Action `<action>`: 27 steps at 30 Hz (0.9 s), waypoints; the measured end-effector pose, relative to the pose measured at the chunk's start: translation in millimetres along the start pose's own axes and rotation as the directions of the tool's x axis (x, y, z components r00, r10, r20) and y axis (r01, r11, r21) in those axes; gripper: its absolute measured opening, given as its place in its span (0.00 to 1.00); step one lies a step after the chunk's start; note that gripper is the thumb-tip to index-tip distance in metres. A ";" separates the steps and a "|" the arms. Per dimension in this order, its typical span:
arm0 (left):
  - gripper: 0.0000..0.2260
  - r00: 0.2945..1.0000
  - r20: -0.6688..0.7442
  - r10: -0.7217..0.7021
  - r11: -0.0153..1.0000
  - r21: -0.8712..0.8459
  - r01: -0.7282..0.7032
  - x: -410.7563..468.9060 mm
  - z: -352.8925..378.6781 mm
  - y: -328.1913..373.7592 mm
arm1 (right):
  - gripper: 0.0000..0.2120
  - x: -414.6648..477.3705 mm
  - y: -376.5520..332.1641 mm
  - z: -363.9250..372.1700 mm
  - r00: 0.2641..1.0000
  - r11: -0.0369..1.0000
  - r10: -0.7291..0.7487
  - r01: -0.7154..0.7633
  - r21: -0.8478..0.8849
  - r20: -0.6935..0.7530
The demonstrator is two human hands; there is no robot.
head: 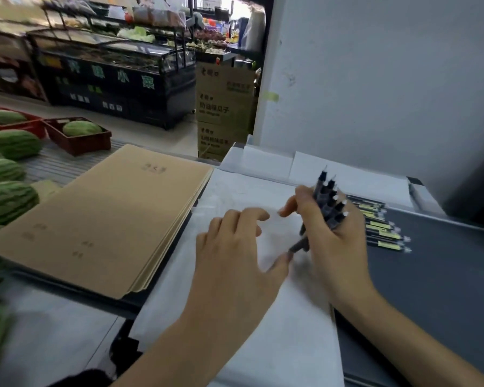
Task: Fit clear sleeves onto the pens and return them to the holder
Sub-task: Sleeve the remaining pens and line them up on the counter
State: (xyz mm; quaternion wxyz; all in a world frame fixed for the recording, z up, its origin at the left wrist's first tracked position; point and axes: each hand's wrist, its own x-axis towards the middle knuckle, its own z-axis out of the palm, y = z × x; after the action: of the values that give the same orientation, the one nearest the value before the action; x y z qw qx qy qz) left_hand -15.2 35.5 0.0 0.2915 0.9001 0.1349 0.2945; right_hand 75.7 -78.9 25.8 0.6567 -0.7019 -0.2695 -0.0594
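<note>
My right hand point(333, 233) grips a bundle of several dark pens point(329, 195), tips pointing up and away. My left hand point(235, 247) hovers just left of it over a white sheet point(235, 331), fingers loosely bent; its thumb touches the lower end of one pen point(298, 245). A row of several dark pens with yellow labels point(380, 227) lies on the dark surface point(430, 275) behind my right hand. No clear sleeve or holder can be made out.
A stack of tan folders point(109, 216) lies to the left. Watermelons point(6, 174) and a red crate point(78, 138) sit at the far left. White paper boxes point(266, 160) stand at the back against a grey wall point(375, 79). Cardboard cartons point(224, 107) stand beyond.
</note>
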 end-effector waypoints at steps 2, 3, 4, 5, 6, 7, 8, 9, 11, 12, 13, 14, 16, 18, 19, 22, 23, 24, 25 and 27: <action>0.20 0.999 -0.031 0.011 0.997 -0.079 -0.013 -2.5 -6.6 -3.7 | 0.14 -0.4 1.2 2.1 0.999 0.999 0.023 -0.022 -0.023 0.031; 0.18 0.999 -0.042 0.007 0.994 -0.106 -0.012 -3.2 -9.0 -5.6 | 0.15 -1.0 2.6 3.5 0.997 0.998 0.057 -0.055 -0.036 0.056; 0.18 0.999 -0.044 0.000 0.992 -0.122 -0.005 -3.8 -10.8 -6.9 | 0.15 -2.0 3.8 4.7 0.993 0.995 0.093 -0.090 -0.051 0.079; 0.18 0.999 -0.038 -0.005 0.992 -0.130 0.000 -4.5 -12.3 -7.0 | 0.16 -2.5 4.5 5.4 0.989 0.992 0.117 -0.111 -0.064 0.094; 0.18 1.000 -0.024 -0.005 0.991 -0.131 0.002 -5.4 -13.2 -7.1 | 0.17 -2.2 4.5 5.5 0.986 0.990 0.130 -0.124 -0.071 0.101; 0.18 1.000 -0.003 -0.001 0.991 -0.130 0.000 -6.7 -14.0 -7.4 | 0.18 -1.1 3.7 5.5 0.985 0.989 0.140 -0.133 -0.066 0.104; 0.18 1.000 0.024 0.009 0.992 -0.129 -0.006 -8.1 -14.9 -7.3 | 0.20 0.1 2.0 5.0 0.983 0.988 0.150 -0.146 -0.049 0.104; 0.18 0.998 0.058 0.023 0.991 -0.130 -0.015 -9.4 -16.3 -7.2 | 0.21 1.1 -0.5 3.9 0.982 0.987 0.159 -0.157 -0.023 0.104; 0.20 0.991 0.120 0.054 0.988 -0.148 -0.036 -9.5 -18.8 -6.5 | 0.20 3.1 -6.8 2.1 0.978 0.985 0.166 -0.170 0.027 0.128; 0.21 0.988 0.144 0.061 0.985 -0.169 -0.037 -8.5 -19.8 -6.0 | 0.17 3.8 -10.5 1.6 0.972 0.983 0.169 -0.178 0.044 0.161; 0.22 0.984 0.166 0.062 0.981 -0.192 -0.029 -7.0 -21.0 -5.1 | 0.15 4.4 -14.9 1.9 0.964 0.980 0.177 -0.191 0.057 0.197; 0.24 0.981 0.182 0.060 0.977 -0.214 -0.020 -5.3 -22.1 -4.0 | 0.15 5.8 -18.9 2.3 0.956 0.977 0.183 -0.203 0.066 0.229; 0.26 0.979 0.191 0.070 0.972 -0.235 -0.023 -2.3 -25.4 -2.3 | 0.15 11.7 -28.2 4.9 0.946 0.975 0.179 -0.208 0.084 0.271; 0.25 0.981 0.180 0.073 0.972 -0.235 -0.029 -0.2 -30.1 -3.7 | 0.12 19.3 -36.6 8.1 0.950 0.981 0.133 -0.167 0.098 0.284; 0.23 0.985 0.161 0.065 0.970 -0.241 -0.025 1.1 -33.0 -6.3 | 0.14 22.8 -39.5 9.2 0.953 0.984 0.103 -0.138 0.108 0.284; 0.13 1.000 0.023 -0.007 0.975 -0.221 0.012 9.5 -45.0 -22.6 | 0.20 31.1 -39.7 12.3 0.959 0.976 0.098 -0.144 0.161 0.264; 0.10 0.999 -0.020 -0.036 0.983 -0.180 0.032 14.5 -50.7 -29.5 | 0.21 33.0 -37.8 13.9 0.959 0.971 0.133 -0.176 0.158 0.251; 0.10 0.997 -0.053 -0.053 0.991 -0.122 0.046 19.9 -56.7 -36.3 | 0.22 34.2 -34.7 15.5 0.954 0.965 0.184 -0.221 0.141 0.236; 0.11 0.995 -0.076 -0.057 0.997 -0.059 0.052 25.5 -62.3 -42.8 | 0.22 34.9 -30.7 16.9 0.945 0.956 0.241 -0.271 0.116 0.223; 0.10 0.995 -0.087 -0.054 0.997 0.051 0.058 36.3 -72.1 -52.0 | 0.21 34.0 -19.7 17.3 0.907 0.923 0.348 -0.376 0.085 0.236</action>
State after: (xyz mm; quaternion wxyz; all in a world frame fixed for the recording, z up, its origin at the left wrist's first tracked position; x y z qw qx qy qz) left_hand -34.1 123.9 32.2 0.2695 0.8899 0.1802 0.3207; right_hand 90.9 -52.4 56.0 0.6669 -0.6980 -0.2074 0.1580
